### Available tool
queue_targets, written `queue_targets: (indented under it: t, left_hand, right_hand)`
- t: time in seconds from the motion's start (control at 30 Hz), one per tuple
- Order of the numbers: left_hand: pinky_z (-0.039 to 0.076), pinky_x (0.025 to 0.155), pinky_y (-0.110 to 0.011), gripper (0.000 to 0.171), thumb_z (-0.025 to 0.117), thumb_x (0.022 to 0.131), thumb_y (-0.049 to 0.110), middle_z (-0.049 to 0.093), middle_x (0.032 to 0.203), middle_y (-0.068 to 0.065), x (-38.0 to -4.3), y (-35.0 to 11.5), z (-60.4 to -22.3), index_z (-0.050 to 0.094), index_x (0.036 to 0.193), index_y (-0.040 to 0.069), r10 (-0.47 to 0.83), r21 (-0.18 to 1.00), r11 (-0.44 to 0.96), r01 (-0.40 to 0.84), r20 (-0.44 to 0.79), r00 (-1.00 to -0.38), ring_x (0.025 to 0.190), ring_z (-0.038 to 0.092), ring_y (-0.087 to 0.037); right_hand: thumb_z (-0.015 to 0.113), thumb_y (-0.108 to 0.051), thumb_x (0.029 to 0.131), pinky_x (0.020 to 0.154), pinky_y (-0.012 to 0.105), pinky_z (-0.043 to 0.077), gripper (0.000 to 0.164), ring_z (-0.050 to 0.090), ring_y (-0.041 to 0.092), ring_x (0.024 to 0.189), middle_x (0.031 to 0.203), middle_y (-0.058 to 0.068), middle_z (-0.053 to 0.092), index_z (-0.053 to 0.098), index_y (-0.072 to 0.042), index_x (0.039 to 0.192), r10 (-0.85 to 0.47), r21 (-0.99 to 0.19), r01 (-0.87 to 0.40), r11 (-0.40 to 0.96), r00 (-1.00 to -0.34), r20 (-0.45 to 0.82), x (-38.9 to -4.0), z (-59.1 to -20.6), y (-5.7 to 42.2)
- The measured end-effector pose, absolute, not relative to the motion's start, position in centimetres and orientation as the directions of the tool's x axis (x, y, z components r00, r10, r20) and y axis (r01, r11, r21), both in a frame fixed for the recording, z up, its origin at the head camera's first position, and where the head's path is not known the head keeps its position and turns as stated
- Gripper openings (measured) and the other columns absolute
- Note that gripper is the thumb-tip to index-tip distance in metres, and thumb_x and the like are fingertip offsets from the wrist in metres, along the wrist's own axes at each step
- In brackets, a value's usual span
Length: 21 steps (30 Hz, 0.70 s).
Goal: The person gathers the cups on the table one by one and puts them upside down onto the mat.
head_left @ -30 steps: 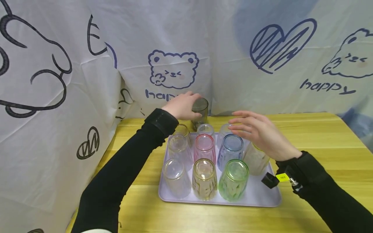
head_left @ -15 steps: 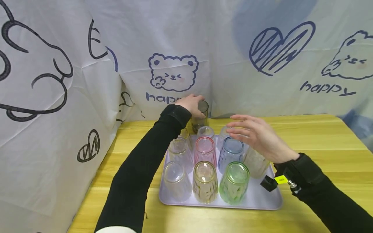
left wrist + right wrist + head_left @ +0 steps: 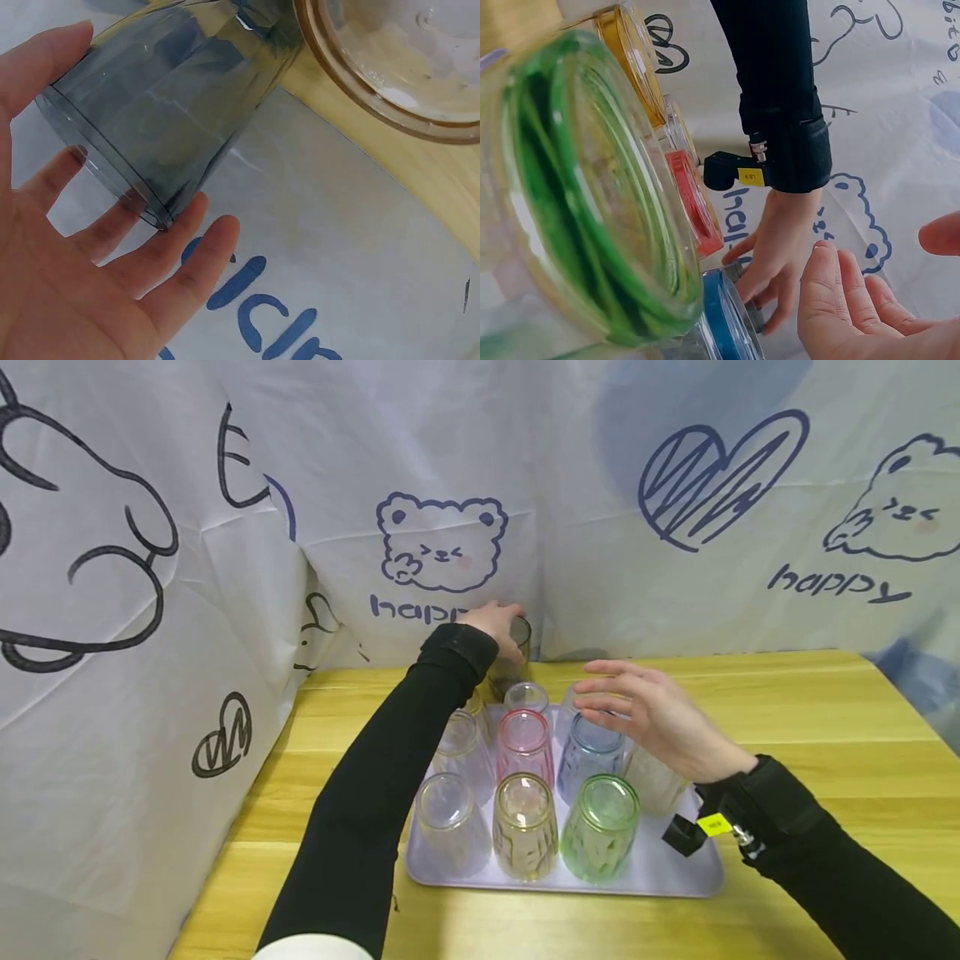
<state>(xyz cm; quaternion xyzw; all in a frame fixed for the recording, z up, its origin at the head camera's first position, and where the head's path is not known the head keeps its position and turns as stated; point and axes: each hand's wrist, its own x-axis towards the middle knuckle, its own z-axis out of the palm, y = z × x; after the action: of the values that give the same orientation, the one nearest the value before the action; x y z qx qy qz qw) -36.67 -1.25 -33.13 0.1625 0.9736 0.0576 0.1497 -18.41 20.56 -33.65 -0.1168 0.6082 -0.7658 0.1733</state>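
Observation:
My left hand (image 3: 495,628) grips a smoky grey glass (image 3: 172,112) that stands behind the tray. In the left wrist view the thumb is on one side of its near end and the fingers on the other. My right hand (image 3: 660,718) is held with relaxed, spread fingers above the right side of the tray, holding nothing. Its fingertips overlap a blue glass (image 3: 592,768) and a clear glass behind it in the head view. A pink glass (image 3: 525,743), a green glass (image 3: 602,831) and an amber glass (image 3: 525,831) stand upside down nearby.
A pale purple tray (image 3: 686,872) bears several upturned glasses in rows, including a clear glass (image 3: 453,831) at the front left. It lies on a wooden table (image 3: 810,710). A white cloth (image 3: 585,527) with drawings hangs close behind the grey glass.
My left hand has moved right and closed round the grey glass, which stays in place. My right hand has shifted slightly left.

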Motion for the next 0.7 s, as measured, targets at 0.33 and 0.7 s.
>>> queue_targets:
  t: [0.33, 0.7]
  left_hand:
    - [0.036, 0.12, -0.053, 0.078, 0.075, 0.089, 0.032, 0.032, 0.164, -0.012, -35.2, -4.6, -31.5, 0.036, 0.156, 0.023, 0.325, 0.235, 0.936, 0.263, -0.287, -0.901, 0.148, 0.037, -0.034]
    - [0.032, 0.119, -0.064, 0.08, 0.076, 0.087, 0.03, 0.017, 0.167, -0.022, -35.3, -11.7, -32.7, 0.035, 0.155, 0.023, 0.281, 0.288, 0.937, 0.198, -0.288, -0.915, 0.152, 0.025, -0.045]
  right_hand:
    - [0.046, -0.023, 0.108, 0.1, 0.025, 0.055, 0.023, 0.068, 0.01, 0.111, 0.121, -0.005, 0.07, 0.054, -0.016, 0.128, -0.398, -0.982, 0.095, -0.162, -0.917, -0.023, -17.8, -33.8, 20.6]
    - [0.044, -0.018, 0.108, 0.1, 0.025, 0.055, 0.028, 0.066, 0.014, 0.112, 0.122, 0.0, 0.065, 0.052, -0.013, 0.135, -0.399, -0.993, -0.043, -0.114, -0.913, 0.085, -14.7, -33.4, 19.2]
